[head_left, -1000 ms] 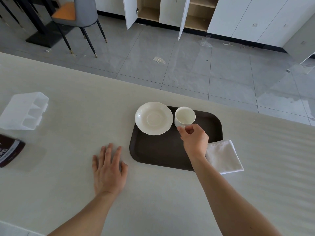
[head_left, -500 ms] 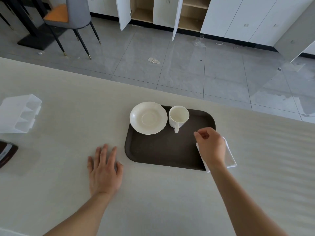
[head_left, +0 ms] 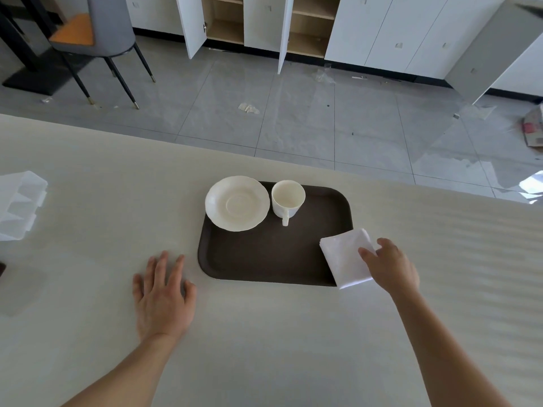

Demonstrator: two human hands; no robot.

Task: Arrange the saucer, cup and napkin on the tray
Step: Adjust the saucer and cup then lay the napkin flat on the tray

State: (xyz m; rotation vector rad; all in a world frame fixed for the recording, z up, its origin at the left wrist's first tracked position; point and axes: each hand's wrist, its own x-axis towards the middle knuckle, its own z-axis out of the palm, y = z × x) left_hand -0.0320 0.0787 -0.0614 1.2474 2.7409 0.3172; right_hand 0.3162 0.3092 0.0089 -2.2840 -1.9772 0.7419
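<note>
1. A dark brown tray [head_left: 264, 259] sits on the pale counter [head_left: 264, 348], close to its far edge.
2. The white saucer [head_left: 237, 203] rests on the tray's far-left corner, its rim hanging out past the tray edge on that side.
3. The white cup [head_left: 288, 198] stands upright on the tray just right of the saucer, nearly touching it, with the handle pointing toward the person.
4. The folded white napkin [head_left: 343, 257] lies over the tray's near-right corner, partly on the tray and partly over the counter.
5. The right hand [head_left: 388, 265] is on the napkin's right edge, thumb on top of the cloth and the other fingers curled at its far corner. It looks like a light pinch, though I cannot see the fingers underneath.
6. The left hand [head_left: 163, 295] lies flat on the counter, palm down, fingers spread, holding nothing, just left of the tray and not touching it.
7. A clear plastic container [head_left: 17, 204] sits at the counter's left edge, well apart from the tray.
</note>
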